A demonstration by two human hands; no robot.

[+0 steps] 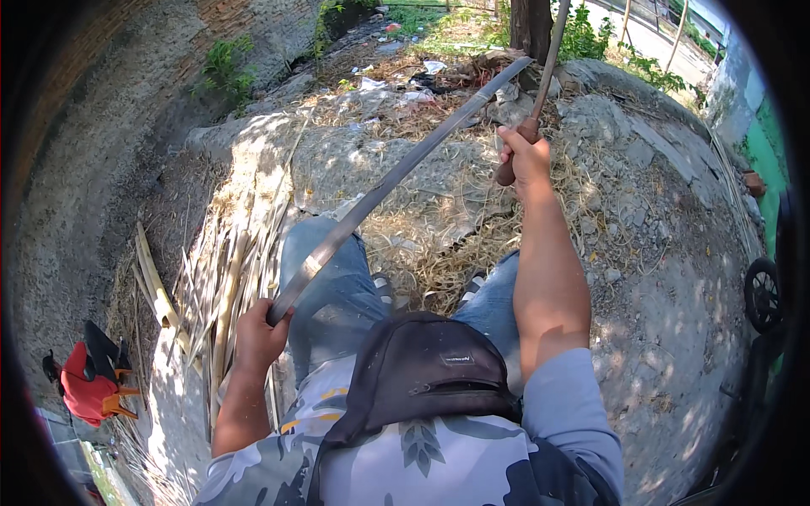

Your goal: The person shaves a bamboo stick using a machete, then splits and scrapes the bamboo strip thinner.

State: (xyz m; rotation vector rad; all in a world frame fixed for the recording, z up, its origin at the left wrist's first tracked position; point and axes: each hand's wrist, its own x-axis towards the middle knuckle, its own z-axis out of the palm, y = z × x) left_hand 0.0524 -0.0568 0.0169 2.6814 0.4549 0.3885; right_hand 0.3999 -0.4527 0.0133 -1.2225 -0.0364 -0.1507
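Note:
My left hand [260,337] is closed round the near end of a long, grey-brown bamboo slat [371,199]. The slat slants up and away to the right, crossing over my left knee, with a pale patch at one node. My right hand [529,162] grips the brown wooden handle of a machete [549,72], its narrow dark blade pointing up and away. The slat's far tip lies close to the blade; whether they touch I cannot tell.
A pile of split strips [224,295] lies to my left. Dry shavings [447,261] cover the ground between my feet. A tree trunk [531,29] stands ahead amid litter. A person in red [87,384] sits at the far left; a wheel [763,295] is at the right.

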